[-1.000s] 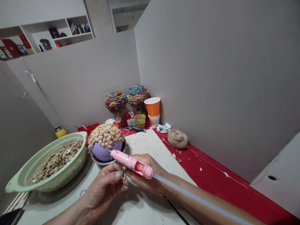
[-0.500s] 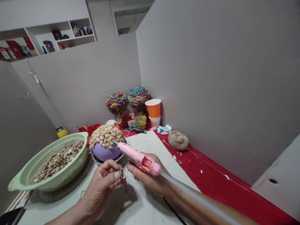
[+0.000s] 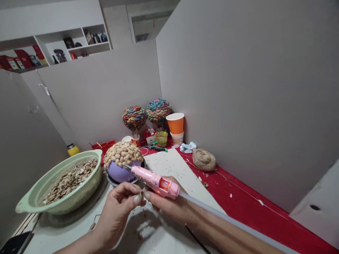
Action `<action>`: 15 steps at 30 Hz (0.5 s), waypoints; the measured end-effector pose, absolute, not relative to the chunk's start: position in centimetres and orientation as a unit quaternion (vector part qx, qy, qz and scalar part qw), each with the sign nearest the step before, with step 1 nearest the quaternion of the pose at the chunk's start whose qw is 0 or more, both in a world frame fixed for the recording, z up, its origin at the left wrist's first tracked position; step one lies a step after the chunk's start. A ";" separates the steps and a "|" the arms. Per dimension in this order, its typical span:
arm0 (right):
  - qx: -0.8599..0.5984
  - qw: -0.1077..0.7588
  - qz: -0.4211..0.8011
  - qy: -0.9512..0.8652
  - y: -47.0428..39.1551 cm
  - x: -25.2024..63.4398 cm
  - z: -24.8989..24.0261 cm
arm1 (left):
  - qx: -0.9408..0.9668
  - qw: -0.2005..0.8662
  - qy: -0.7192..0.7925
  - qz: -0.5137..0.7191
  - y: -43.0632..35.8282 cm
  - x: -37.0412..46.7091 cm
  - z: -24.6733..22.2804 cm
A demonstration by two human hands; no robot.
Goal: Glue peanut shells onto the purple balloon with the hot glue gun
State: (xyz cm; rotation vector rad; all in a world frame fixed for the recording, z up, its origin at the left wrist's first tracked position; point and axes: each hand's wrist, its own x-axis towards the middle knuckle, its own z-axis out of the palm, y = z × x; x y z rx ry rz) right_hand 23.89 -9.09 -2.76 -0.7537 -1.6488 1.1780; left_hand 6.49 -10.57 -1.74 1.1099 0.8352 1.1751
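Observation:
My left hand is closed, pinching a small peanut shell between thumb and fingers. A pink glue gun lies in the grip of my right hand, a long clear glue stick trailing from its back. My right thumb reaches to the shell, so both hands meet there. Just beyond stands a purple ball, its upper part covered in peanut shells, resting in a dark bowl. The gun's nozzle appears in front of the ball; whether they touch, I cannot tell.
At left, a green colander holds many shells. Two colourful shell-covered balls on stands, an orange paper cup, pliers and a twine ball stand at the back. A grey partition rises on the right.
My hands have come together, the right thumb now at the shell in my left fingers. The glue gun has tipped slightly, its nozzle lower against the ball. The view has shifted a little.

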 end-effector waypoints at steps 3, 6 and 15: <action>-0.306 0.468 0.485 -0.673 -9.1 23.9 -2.7 | 0.466 0.634 0.356 0.504 -10.5 6.4 -1.6; -0.309 0.474 0.469 -0.678 -9.1 24.0 -2.8 | 0.440 0.673 0.342 0.487 -10.3 6.3 -1.4; -0.287 0.498 0.402 -0.713 -8.8 24.2 -3.0 | 0.410 0.727 0.337 0.436 -10.0 6.2 -1.5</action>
